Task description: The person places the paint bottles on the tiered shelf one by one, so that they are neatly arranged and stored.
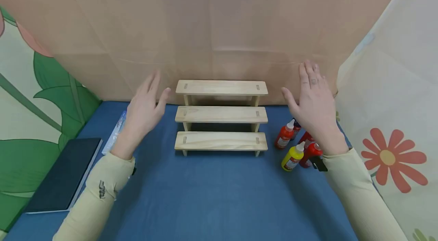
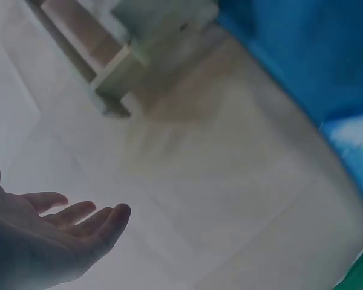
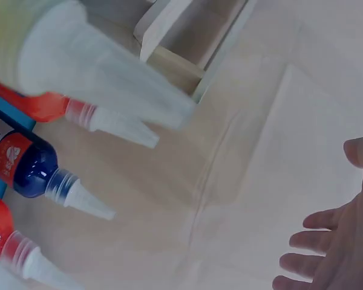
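Note:
My left hand is raised to the left of a three-step wooden stand, fingers extended and holding nothing. On the other side my right hand hovers above several squeeze bottles, its fingers straight and its thumb spread. Among these bottles are a yellow one, a red one and a dark blue one, each with a pointed white nozzle. In the left wrist view the left hand shows relaxed fingers near the stand's end. The right wrist view shows the right hand apart from the nozzles.
A dark flat book-like item lies at the left of the blue-covered table. Behind the left forearm lies a blue-and-white package. A beige sheet rises at the back; a flower-printed sheet borders the right.

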Tool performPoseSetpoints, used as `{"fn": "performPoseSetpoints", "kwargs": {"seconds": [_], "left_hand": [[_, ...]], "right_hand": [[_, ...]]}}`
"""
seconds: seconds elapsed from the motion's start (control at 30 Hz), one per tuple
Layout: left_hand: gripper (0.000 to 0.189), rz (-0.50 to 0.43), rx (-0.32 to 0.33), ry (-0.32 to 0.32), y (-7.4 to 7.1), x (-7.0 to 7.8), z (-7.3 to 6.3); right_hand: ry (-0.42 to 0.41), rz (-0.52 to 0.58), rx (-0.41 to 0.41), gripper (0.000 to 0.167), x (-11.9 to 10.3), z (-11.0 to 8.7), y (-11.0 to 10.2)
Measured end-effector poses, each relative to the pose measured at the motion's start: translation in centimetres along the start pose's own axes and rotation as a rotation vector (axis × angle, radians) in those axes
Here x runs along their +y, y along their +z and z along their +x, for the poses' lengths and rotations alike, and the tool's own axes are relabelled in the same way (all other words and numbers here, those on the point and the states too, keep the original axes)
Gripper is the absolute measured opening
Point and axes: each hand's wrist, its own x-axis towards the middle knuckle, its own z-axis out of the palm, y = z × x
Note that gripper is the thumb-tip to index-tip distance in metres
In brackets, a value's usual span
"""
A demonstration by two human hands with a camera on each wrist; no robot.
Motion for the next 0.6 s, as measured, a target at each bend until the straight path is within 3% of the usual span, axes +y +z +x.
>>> {"fn": "performPoseSetpoints", "kwargs": {"seconds": [0.17, 0.37, 0.6], "left_hand": [[0.069, -0.143, 0.021, -0.114, 2.0, -0.3, -1.8], [0.061, -0.34, 0.033, -0.212, 4.5, -0.6, -3.2], [0.055, -0.4, 0.002, -0.315, 6.6, -1.5, -4.7]], "right_hand": [[0.03, 0.028, 0.038, 0.078, 0.8, -0.8, -0.4], [0.121, 0.077, 0.016, 0.072, 1.5, -2.2, -0.9], [0.201, 0.14, -0.001, 0.069, 2.9, -4.5, -1.0]]}}
